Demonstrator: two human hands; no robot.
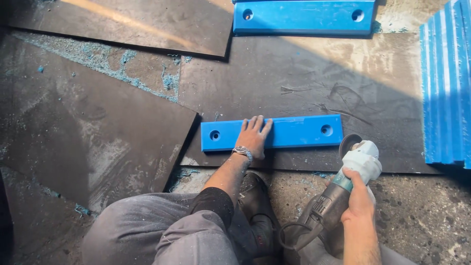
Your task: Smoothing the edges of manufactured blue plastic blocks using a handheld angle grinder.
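Note:
A blue plastic bar (294, 131) with a round hole near each end lies flat on a dark rubber sheet (304, 78) on the floor. My left hand (252, 136) presses palm-down on the bar's middle, fingers spread, a watch on the wrist. My right hand (358, 198) grips the body of an angle grinder (343, 184). Its white head and disc (354, 145) sit just off the bar's right end, near the bar's front corner.
A second blue bar (304, 17) lies at the top. A stack of blue bars (446, 83) stands on edge at the right. More dark sheets (83, 132) overlap on the left, with blue shavings (147, 73) scattered between them. My knees and black shoe (257, 206) are below.

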